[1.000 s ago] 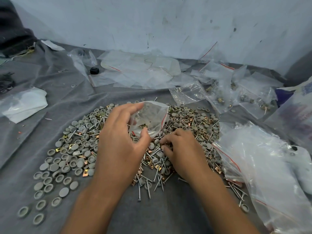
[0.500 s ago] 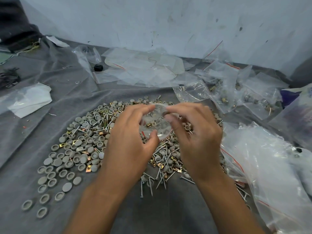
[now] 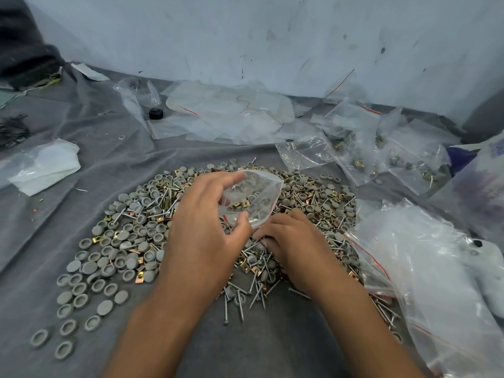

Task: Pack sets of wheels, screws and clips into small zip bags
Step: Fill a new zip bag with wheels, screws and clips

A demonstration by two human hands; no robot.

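My left hand (image 3: 201, 236) holds a small clear zip bag (image 3: 252, 199) with a red seal line by its mouth, fingers above and thumb below, over the middle of the pile. Brass clips and grey parts show inside the bag. A wide heap of grey round wheels (image 3: 120, 241), silver screws (image 3: 245, 293) and brass clips (image 3: 246, 267) covers the grey cloth (image 3: 43, 241). My right hand (image 3: 289, 241) lies low on the heap just below the bag, its fingers curled down among screws and wheels; what they pinch is hidden.
Empty zip bags (image 3: 231, 113) lie scattered near the wall. Packed bags (image 3: 381, 156) sit at the back right. A large clear plastic bag (image 3: 436, 282) covers the right side. White plastic (image 3: 46, 165) lies at the left, and a black cap (image 3: 156, 113) rests behind.
Half a second ago my right hand was up at the bag's mouth. It has dropped back onto the heap. My left hand still holds the bag, now tilted more open.
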